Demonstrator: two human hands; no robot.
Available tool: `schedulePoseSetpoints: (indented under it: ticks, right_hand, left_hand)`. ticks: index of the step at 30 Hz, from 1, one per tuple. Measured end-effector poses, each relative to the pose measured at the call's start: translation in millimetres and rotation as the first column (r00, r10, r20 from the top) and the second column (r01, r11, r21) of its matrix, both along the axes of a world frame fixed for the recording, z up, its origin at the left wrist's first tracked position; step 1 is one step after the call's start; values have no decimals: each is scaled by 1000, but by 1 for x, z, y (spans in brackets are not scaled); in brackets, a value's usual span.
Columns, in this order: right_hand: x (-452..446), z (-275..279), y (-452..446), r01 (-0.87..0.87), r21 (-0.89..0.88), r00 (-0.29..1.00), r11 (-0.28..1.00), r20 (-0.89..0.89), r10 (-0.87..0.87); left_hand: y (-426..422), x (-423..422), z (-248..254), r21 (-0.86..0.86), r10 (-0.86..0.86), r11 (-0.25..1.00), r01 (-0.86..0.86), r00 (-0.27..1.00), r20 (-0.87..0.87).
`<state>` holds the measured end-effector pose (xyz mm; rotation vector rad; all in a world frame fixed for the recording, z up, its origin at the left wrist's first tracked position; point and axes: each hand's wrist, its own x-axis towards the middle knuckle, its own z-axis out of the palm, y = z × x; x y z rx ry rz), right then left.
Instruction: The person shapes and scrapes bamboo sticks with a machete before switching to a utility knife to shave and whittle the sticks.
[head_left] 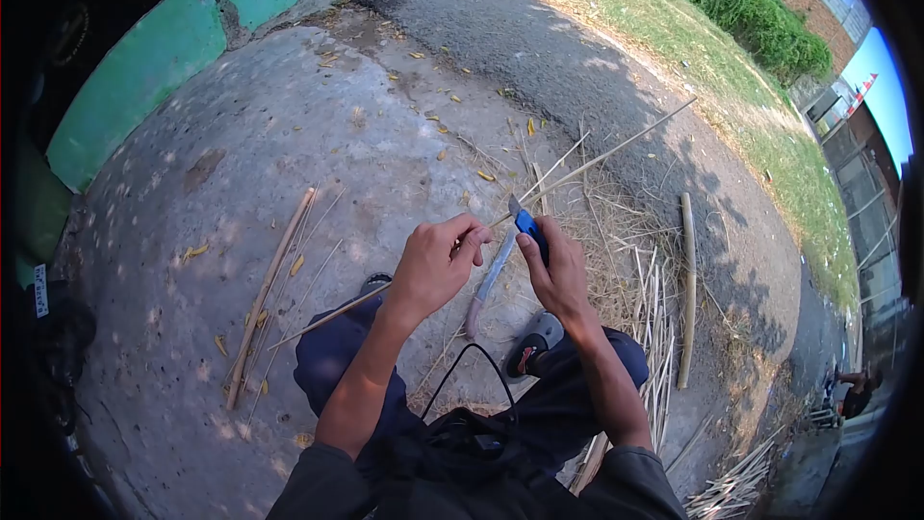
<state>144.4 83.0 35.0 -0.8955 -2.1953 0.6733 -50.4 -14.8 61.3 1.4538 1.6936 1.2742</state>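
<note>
My left hand (435,262) is closed around a long, thin bamboo strip (616,151), which slants from beside my left knee up to the far right. My right hand (560,272) grips a blue utility knife (527,223). Its blade points away from me and lies against or very near the strip, just beyond my left fingers; exact contact is hard to make out. Below my hands, between my feet, a long bladed tool like a machete (494,268) rests on the ground.
Many split bamboo strips (658,327) and shavings lie to my right, beside a thick bamboo pole (687,289). Another bamboo piece (271,299) lies on the concrete at left. A green wall (144,87) stands at upper left. A person (854,393) sits far right.
</note>
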Motion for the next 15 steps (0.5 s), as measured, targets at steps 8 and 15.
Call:
schedulePoseSetpoints:
  ticks: [8,15]
  right_hand:
    - [-2,2,-4,-22,10,999,1000,47,21]
    - [-1,0,-3,-32,45,999,998,27,31]
  left_hand:
    - [2,4,-4,70,68,995,-69,997,22]
    - [5,7,-11,176,102,980,-92,993,-53]
